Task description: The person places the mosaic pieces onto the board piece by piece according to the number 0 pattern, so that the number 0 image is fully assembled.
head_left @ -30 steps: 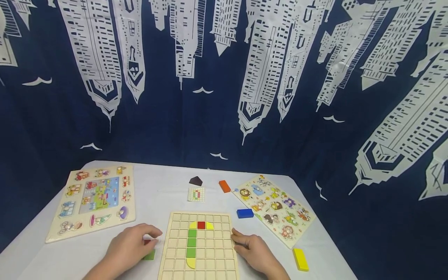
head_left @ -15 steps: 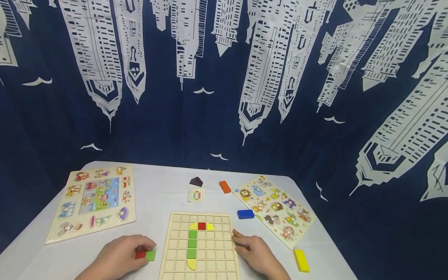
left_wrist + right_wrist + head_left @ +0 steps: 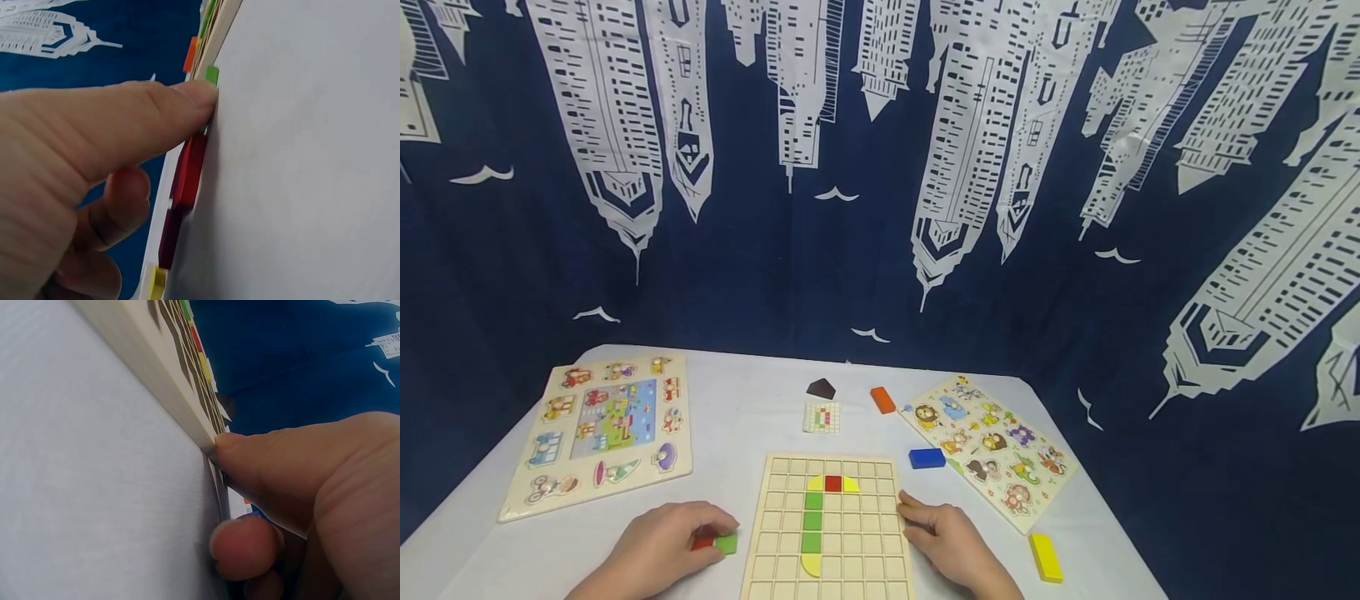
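My left hand point(image 3: 662, 546) rests low at the left of the wooden grid board point(image 3: 880, 550), its thumb and forefinger pinching a green square tile point(image 3: 726, 544). Beside that tile, partly under the fingers, lies a red tile point(image 3: 702, 542). The left wrist view shows the thumb against the green tile point(image 3: 212, 75), with red tiles point(image 3: 190, 172) behind it. On the board stand a column of green tiles point(image 3: 812, 521), a red square point(image 3: 832, 483) and yellow rounded pieces point(image 3: 810, 565). My right hand point(image 3: 951, 542) touches the board's right edge with thumb and forefinger.
A small pattern card point(image 3: 822, 418) and a dark pentagon point(image 3: 822, 388) lie beyond the board. Picture puzzles stand at left point(image 3: 520, 500) and right point(image 3: 1030, 517). Orange point(image 3: 882, 400), blue point(image 3: 927, 458) and yellow point(image 3: 1046, 557) blocks lie around the right one.
My left hand has lowered a little leftward, and its fingertips have closed on the green tile, which has shifted slightly toward the board. The right hand has stayed at the board's edge.
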A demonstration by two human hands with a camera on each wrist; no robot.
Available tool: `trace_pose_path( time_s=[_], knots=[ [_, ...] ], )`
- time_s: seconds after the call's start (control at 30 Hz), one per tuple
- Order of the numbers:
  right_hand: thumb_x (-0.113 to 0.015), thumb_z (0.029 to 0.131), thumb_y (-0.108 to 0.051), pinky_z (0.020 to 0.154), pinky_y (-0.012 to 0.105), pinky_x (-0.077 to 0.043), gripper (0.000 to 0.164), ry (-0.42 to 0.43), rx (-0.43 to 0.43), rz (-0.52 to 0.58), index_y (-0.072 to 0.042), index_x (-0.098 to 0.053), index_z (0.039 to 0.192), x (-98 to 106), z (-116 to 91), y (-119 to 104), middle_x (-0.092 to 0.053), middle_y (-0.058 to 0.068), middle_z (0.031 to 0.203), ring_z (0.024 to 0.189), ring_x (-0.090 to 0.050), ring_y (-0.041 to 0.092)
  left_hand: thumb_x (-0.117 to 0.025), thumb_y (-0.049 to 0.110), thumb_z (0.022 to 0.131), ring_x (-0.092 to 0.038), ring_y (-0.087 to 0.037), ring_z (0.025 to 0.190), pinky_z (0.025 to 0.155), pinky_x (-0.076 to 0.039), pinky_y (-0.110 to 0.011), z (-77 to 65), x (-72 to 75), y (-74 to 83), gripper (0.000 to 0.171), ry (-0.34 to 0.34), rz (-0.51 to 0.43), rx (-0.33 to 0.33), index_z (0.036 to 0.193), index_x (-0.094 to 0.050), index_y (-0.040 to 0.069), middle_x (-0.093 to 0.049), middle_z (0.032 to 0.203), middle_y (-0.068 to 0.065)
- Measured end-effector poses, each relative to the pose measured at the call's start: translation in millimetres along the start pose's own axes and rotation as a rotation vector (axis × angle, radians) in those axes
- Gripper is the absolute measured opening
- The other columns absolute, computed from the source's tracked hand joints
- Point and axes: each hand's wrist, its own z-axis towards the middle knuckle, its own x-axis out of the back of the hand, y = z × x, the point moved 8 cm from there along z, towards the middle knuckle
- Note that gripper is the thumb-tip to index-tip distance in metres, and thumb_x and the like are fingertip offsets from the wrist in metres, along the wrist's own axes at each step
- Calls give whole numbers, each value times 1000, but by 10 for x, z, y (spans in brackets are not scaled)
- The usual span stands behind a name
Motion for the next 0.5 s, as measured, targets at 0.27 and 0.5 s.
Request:
trace_pose_path(
  time_s=[0.27, 0.5],
  knots=[
    [-70, 97, -22, 68, 34, -58, 39, -1, -13, 28, -8, -68, 133, 1, 4, 13, -53, 6, 153, 88, -72, 21, -89, 40, 77, -50, 9, 76, 70, -48, -24, 7, 4, 43, 29, 47, 37, -32, 103, -76, 40, -70, 99, 26],
    [-71, 96, -23, 103, 47, -50, 38, 5, -2, -1, -9, -70, 132, 6, 4, -1, -55, 3, 151, 139, -53, 33, -86, 35, 81, -46, 4, 63, 57, -40, -21, 15, -24, 165, 19, 94, -100, -8, 97, -77, 40, -60, 79, 25]
  ],
)
